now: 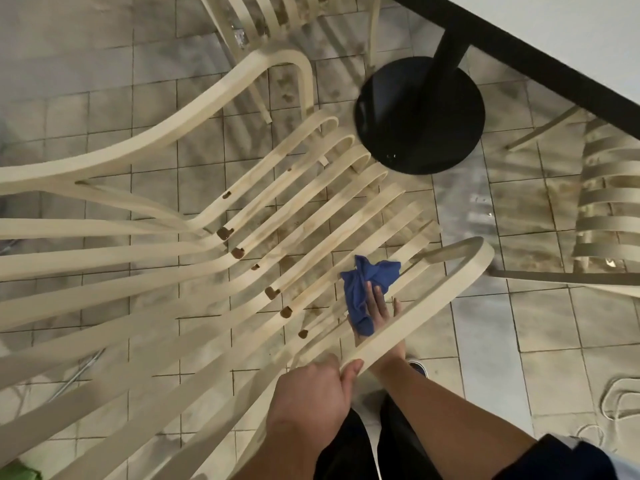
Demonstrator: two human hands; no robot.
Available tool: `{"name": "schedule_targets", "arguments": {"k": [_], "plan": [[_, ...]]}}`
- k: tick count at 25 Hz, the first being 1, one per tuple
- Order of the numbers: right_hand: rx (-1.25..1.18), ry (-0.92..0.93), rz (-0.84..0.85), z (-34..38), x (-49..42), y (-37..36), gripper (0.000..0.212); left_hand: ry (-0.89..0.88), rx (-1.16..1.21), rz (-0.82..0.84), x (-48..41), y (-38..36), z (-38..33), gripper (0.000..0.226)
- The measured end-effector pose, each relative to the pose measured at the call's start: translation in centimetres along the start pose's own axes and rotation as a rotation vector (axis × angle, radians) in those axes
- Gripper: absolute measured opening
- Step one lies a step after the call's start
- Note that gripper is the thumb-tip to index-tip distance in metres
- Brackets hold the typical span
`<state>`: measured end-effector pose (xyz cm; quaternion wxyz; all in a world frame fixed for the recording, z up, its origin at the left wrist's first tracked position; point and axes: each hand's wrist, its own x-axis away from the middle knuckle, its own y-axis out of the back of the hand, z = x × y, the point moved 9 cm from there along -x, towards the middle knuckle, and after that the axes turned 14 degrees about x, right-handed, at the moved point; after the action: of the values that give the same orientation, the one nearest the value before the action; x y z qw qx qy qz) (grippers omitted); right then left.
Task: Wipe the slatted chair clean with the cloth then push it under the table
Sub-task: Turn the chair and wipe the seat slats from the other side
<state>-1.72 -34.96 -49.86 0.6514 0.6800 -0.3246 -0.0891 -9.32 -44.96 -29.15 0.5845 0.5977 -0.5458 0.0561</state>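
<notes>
A cream slatted chair [304, 202] fills the view, its seat slats running diagonally and stained with dirt. My left hand [311, 386] grips the chair's right armrest near its lower part. My right hand [377, 311] reaches under that armrest and holds a crumpled blue cloth [370, 282] against the rightmost seat slats, fingers spread over the cloth. The table [554, 39] stands at the upper right, white-topped with a dark edge, on a black post with a round black base [419, 116] just beyond the chair's front.
A second slatted chair [277, 15] stands at the top. A third one [609, 209] sits partly under the table at the right. The floor is dirty grey tile. A white cable lies at the lower right [620, 400].
</notes>
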Motion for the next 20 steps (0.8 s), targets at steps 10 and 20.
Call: {"name": "schedule_targets", "arguments": {"k": [10,20], "plan": [[-0.610,-0.521,-0.283,-12.7,-7.7,6.4,0.076,0.008,-0.027,0.017,0.3,0.1,-0.1,0.069],[-0.611,-0.500,-0.255,-9.0,-5.1,5.8,0.072,0.013,-0.032,0.019,0.1,-0.3,0.3,0.074]]}}
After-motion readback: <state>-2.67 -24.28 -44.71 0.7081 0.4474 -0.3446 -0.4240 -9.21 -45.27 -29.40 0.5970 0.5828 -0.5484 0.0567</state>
